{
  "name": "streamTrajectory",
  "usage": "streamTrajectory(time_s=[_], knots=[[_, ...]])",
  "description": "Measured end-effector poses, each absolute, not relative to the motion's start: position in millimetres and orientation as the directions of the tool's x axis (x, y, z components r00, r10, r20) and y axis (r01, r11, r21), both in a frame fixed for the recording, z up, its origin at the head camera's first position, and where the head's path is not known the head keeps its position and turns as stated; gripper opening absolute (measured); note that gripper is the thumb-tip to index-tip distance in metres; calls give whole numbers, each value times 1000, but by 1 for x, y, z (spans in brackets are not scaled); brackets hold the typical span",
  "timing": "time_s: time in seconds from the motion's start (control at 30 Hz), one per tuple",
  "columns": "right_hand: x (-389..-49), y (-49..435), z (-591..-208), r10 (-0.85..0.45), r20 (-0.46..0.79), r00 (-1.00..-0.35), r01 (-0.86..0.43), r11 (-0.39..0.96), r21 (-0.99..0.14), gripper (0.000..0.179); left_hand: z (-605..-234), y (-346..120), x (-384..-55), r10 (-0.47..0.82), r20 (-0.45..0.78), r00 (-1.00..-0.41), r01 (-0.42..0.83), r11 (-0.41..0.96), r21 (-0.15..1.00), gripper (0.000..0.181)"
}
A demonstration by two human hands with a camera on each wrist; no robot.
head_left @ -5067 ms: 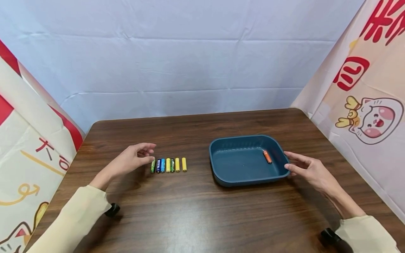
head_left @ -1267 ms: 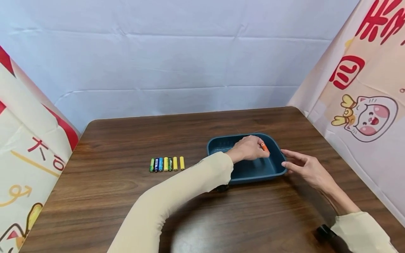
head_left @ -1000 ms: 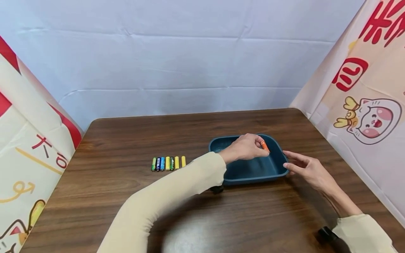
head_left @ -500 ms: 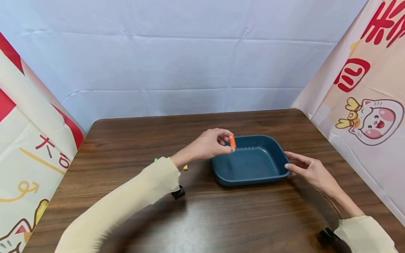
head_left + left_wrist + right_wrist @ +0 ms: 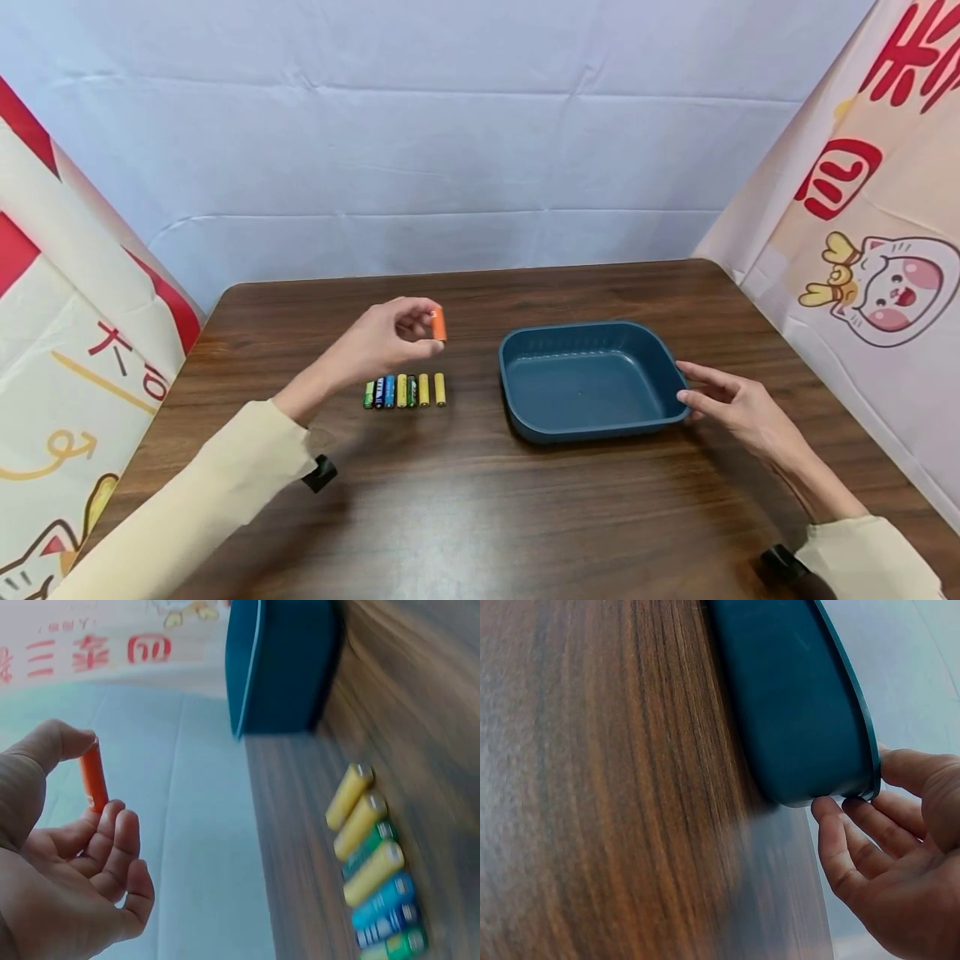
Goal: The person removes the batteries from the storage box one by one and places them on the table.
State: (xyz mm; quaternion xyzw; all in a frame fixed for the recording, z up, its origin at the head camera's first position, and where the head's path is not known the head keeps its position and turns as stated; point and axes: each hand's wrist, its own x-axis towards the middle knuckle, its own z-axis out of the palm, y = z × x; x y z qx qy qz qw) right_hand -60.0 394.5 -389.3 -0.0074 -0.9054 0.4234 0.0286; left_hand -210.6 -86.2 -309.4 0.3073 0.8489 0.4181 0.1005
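An orange battery (image 5: 438, 323) is pinched upright between the thumb and fingertips of my left hand (image 5: 375, 342), raised above the table. The left wrist view shows the thumb on one end of the orange battery (image 5: 94, 777) and fingers at its other end. Just below that hand, a row of batteries (image 5: 402, 390) lies side by side: green, dark blue, light blue and yellow ones. To the right stands a dark blue plastic tray (image 5: 592, 432) with a bare floor. At its right end my right hand (image 5: 738, 404) holds the rim, the thumb at its edge and fingers against the outer wall.
The brown wooden table (image 5: 480, 517) carries everything. A white cloth (image 5: 450, 150) hangs behind its far edge. Printed cloths with red characters and cartoon figures hang at both sides, the right one (image 5: 847, 275) close to the table edge.
My left hand reached into the tray, took hold of the orange battery, lifted it out and carried it left over the row of batteries. The right hand stayed at the tray's right end.
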Motion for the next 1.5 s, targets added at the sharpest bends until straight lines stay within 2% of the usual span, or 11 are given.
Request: streamTrajectory(time_s=[0.33,0.7,0.87,1.13,1.5], knots=[[-60,393,-388,45,52,-998,-11,639,-769,58,-323,-145,-216,575,63,-816,433,535,725,48],[-61,393,-389,40,42,-998,-8,630,-776,58,-367,-194,-226,579,-22,-815,398,588,704,48],[-61,393,-389,40,41,-998,-7,628,-778,58,-384,-203,-228,600,-59,-798,381,577,722,48],[-60,393,-389,35,45,-998,-12,635,-773,57,-404,-205,-230,614,-99,-783,365,583,726,38],[-59,392,-391,23,58,-998,-32,605,-795,56,-413,-206,-232,611,-97,-785,398,619,678,47]])
